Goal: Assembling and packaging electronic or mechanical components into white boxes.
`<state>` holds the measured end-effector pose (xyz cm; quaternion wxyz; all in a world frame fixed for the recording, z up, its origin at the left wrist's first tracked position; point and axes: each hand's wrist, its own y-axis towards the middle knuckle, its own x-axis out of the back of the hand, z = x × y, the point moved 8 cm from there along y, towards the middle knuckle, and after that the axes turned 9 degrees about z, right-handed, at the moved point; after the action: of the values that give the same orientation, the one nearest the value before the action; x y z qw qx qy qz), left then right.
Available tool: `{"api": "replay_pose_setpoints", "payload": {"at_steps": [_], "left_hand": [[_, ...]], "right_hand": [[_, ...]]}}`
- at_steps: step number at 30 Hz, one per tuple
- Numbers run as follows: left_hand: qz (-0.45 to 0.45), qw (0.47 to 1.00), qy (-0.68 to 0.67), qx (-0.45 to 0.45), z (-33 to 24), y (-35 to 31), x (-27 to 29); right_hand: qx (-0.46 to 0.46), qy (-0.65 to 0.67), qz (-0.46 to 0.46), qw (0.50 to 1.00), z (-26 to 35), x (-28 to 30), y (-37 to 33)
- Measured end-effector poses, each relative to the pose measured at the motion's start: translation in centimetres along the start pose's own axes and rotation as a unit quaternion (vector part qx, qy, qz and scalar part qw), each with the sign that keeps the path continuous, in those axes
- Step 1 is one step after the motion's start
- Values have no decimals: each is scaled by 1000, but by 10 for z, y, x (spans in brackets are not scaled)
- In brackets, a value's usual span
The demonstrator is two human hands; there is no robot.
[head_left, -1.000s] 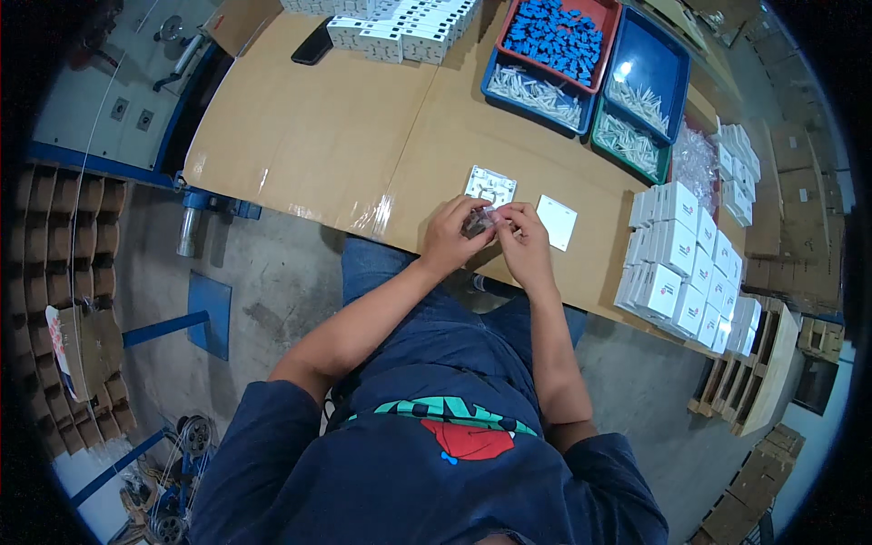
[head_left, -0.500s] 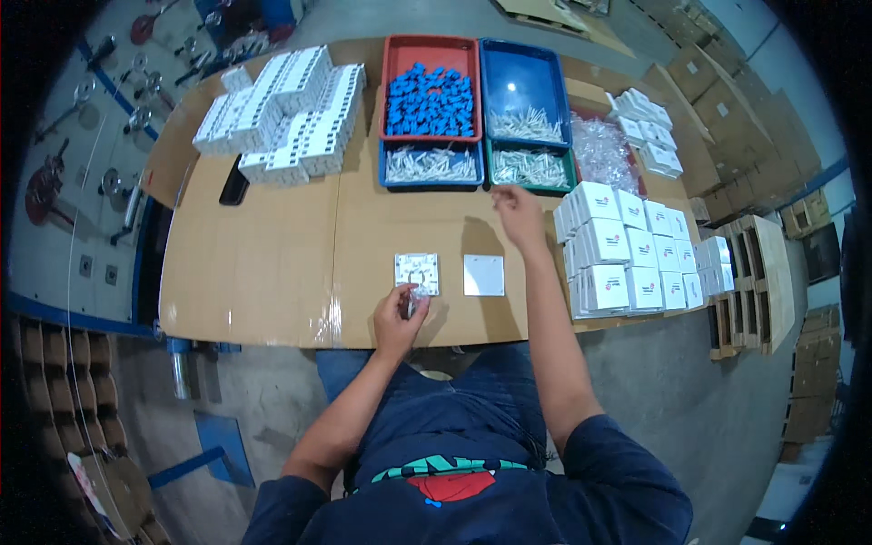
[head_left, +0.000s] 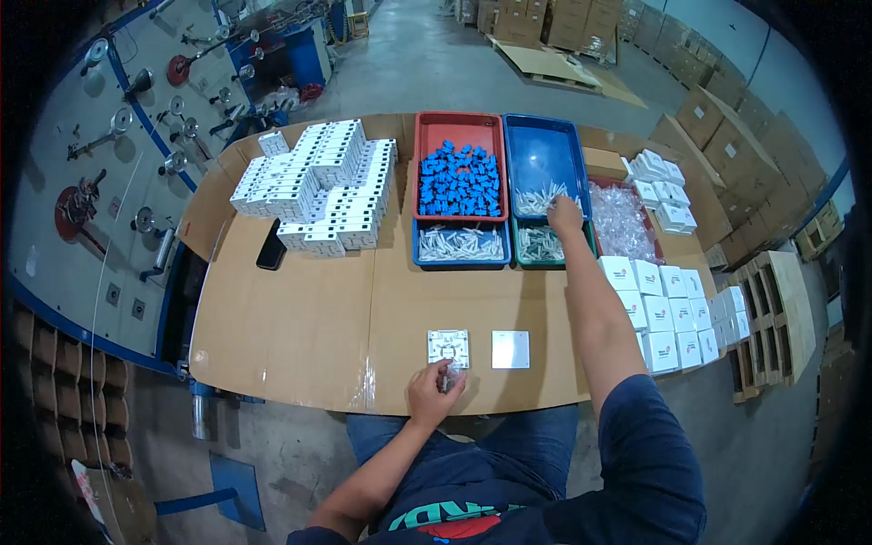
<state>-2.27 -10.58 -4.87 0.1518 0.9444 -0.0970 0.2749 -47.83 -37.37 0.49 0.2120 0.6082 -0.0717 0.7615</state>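
Nearest to us, our left hand (head_left: 431,396) has its fingers curled around a small clear packet (head_left: 446,380), at the near edge of a white frame (head_left: 448,347) lying on the tabletop (head_left: 291,331). Just right of that frame we see a flat white square (head_left: 510,350). Farther out, our right hand (head_left: 565,216) reaches over slim white pieces (head_left: 538,200) in the near end of a blue tray (head_left: 545,150); we cannot tell whether its fingers grip any. Left of that tray, a red tray (head_left: 459,127) holds blue parts (head_left: 459,183).
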Motion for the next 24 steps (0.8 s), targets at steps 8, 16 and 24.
{"api": "replay_pose_setpoints", "payload": {"at_steps": [8,16,24], "left_hand": [[2,999,33,-32,-14,4,7],[-2,998,55,-35,-13,6,6],[7,998,25,-56,-17,4,-2]], "right_hand": [[-40,107,15,993,-4,-7,15],[-39,164,-95,981,-28,6,24],[-83,401,-175,895,-94,7,-1]]}}
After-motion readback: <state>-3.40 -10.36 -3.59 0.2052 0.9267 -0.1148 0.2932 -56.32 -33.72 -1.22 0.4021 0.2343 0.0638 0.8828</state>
